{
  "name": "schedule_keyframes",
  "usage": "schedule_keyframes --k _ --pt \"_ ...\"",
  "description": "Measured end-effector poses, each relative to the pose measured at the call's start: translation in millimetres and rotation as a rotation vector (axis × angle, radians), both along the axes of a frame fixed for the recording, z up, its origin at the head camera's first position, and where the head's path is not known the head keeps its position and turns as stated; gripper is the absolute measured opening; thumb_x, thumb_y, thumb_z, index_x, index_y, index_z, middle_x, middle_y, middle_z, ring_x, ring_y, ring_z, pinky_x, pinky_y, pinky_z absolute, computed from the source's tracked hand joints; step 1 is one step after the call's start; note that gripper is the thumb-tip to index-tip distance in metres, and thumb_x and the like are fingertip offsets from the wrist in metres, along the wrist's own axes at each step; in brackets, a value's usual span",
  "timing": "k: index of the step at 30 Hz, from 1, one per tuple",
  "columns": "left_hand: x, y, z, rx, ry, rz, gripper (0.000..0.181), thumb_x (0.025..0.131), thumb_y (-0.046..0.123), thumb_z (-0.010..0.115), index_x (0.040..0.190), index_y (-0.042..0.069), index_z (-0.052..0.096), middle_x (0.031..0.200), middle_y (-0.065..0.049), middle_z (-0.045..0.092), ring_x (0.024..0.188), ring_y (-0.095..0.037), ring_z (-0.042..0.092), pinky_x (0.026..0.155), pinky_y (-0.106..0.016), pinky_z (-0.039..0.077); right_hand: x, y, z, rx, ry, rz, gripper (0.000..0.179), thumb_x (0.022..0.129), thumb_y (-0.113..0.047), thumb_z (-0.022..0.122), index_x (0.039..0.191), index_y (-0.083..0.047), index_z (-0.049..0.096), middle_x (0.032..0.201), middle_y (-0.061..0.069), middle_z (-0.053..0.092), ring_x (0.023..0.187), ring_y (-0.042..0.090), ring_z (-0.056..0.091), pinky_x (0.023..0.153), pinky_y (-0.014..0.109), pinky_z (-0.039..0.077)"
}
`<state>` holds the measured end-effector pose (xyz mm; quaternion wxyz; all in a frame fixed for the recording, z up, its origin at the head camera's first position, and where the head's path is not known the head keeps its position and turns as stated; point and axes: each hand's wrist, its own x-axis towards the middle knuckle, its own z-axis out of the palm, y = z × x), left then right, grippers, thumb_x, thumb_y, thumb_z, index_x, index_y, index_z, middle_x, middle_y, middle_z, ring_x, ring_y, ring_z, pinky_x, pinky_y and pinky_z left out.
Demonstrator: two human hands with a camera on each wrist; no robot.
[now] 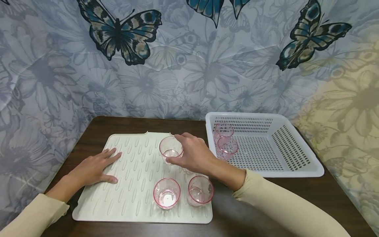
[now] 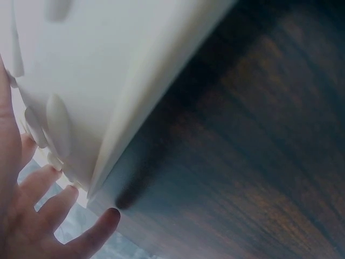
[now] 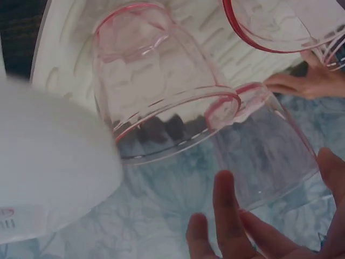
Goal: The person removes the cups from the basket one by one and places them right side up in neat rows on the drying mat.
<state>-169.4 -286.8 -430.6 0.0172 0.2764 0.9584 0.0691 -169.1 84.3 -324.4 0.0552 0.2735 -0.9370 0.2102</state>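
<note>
My right hand (image 1: pixel 195 154) grips a clear drinking glass with a pink rim (image 1: pixel 171 148) over the upper part of a white ridged drying mat (image 1: pixel 133 210), thumb on the near side and fingers beyond. In the right wrist view, that glass (image 3: pixel 264 156) shows between the fingers and thumb. Two similar glasses stand at the mat's front right, a left one (image 1: pixel 166 195) and a right one (image 1: pixel 200 191). Beneath my right hand, another glass (image 1: pixel 188 171) is mostly hidden. My left hand (image 1: pixel 91 169) rests with spread fingers on the mat's left edge.
To the right stands a white perforated plastic basket (image 1: pixel 296 174), with two pink-rimmed glasses, a rear one (image 1: pixel 224 130) and a front one (image 1: pixel 227 146), at its left end. Mat and basket sit on a dark wooden table (image 1: pixel 237 204) against a wall with butterfly-patterned covering (image 1: pixel 189 82).
</note>
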Motion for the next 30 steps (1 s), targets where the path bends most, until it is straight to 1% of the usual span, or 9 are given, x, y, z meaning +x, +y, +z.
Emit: schedule_keyframes --k 7,12,14,16,18,21,26,28,30 --pt "1.4 -1.6 -1.2 0.006 0.016 -0.008 0.098 0.074 0.067 0.071 0.144 0.002 0.051 0.147 -0.03 0.044 0.128 -0.053 0.047 0.084 -0.065 0.047 -5.0 -11 -9.0 0.073 -0.035 0.012 0.075 0.075 -0.043 0.085 0.131 0.001 0.062 0.113 0.015 0.067 0.096 0.028 0.067 0.082 0.041 0.054" --pt "1.7 -1.4 -2.1 0.006 0.02 -0.004 0.098 0.074 0.067 0.071 0.144 0.003 0.051 0.147 -0.029 0.044 0.128 -0.053 0.047 0.084 -0.065 0.047 -9.3 -14 -17.0 0.111 -0.039 0.014 0.068 0.075 -0.041 0.085 0.125 0.0 0.066 0.106 0.013 0.068 0.093 0.029 0.068 0.081 0.041 0.053" --pt "1.4 -1.1 -2.3 0.003 0.017 -0.002 0.098 0.074 0.067 0.07 0.144 0.003 0.051 0.147 -0.029 0.044 0.128 -0.053 0.047 0.084 -0.065 0.046 -10.5 -15 -19.2 0.123 -0.026 0.021 0.064 0.074 -0.04 0.085 0.121 0.0 0.067 0.101 0.012 0.069 0.089 0.028 0.068 0.078 0.04 0.053" --pt "1.1 -0.9 -2.3 0.002 0.016 -0.002 0.098 0.074 0.067 0.07 0.144 0.003 0.051 0.147 -0.029 0.044 0.128 -0.053 0.047 0.084 -0.065 0.047 -11.3 -15 -20.2 0.143 -0.014 0.027 0.062 0.074 -0.041 0.084 0.119 -0.001 0.067 0.1 0.012 0.069 0.089 0.029 0.068 0.08 0.04 0.053" --pt "0.5 -0.4 -2.3 0.0 0.013 -0.001 0.098 0.074 0.068 0.07 0.145 0.003 0.05 0.147 -0.029 0.044 0.129 -0.053 0.046 0.085 -0.065 0.046 -12.1 -15 -21.2 0.166 -0.011 0.031 0.062 0.074 -0.041 0.084 0.119 -0.001 0.067 0.1 0.012 0.07 0.091 0.03 0.067 0.083 0.04 0.052" --pt "-0.5 0.2 -2.1 -0.001 0.007 0.0 0.099 0.074 0.068 0.07 0.145 0.003 0.05 0.148 -0.029 0.043 0.129 -0.053 0.046 0.086 -0.065 0.046 -13.0 -15 -22.7 0.195 -0.021 0.031 0.066 0.075 -0.043 0.084 0.123 -0.001 0.066 0.107 0.014 0.07 0.101 0.032 0.066 0.093 0.041 0.048" --pt "-1.3 0.6 -2.3 -0.005 -0.005 0.008 0.1 0.073 0.069 0.07 0.145 0.003 0.049 0.148 -0.029 0.042 0.13 -0.053 0.044 0.087 -0.065 0.045 -12.7 -15 -26.1 0.238 -0.066 0.042 0.07 0.078 -0.045 0.082 0.13 -0.002 0.063 0.12 0.013 0.067 0.117 0.031 0.06 0.113 0.044 0.033" --pt "-1.2 0.5 -2.6 -0.005 -0.005 0.01 0.1 0.073 0.069 0.07 0.145 0.003 0.049 0.148 -0.029 0.042 0.13 -0.053 0.045 0.087 -0.066 0.045 -12.4 -16 -27.4 0.256 -0.072 0.051 0.07 0.079 -0.046 0.081 0.131 -0.003 0.063 0.123 0.012 0.067 0.12 0.03 0.058 0.115 0.044 0.029" --pt "-1.1 0.5 -2.8 -0.003 -0.002 0.01 0.099 0.073 0.069 0.07 0.145 0.003 0.05 0.148 -0.029 0.043 0.13 -0.053 0.045 0.087 -0.065 0.045 -12.4 -16 -28.6 0.27 -0.067 0.057 0.07 0.079 -0.047 0.081 0.131 -0.003 0.063 0.123 0.011 0.067 0.121 0.028 0.058 0.115 0.045 0.029"
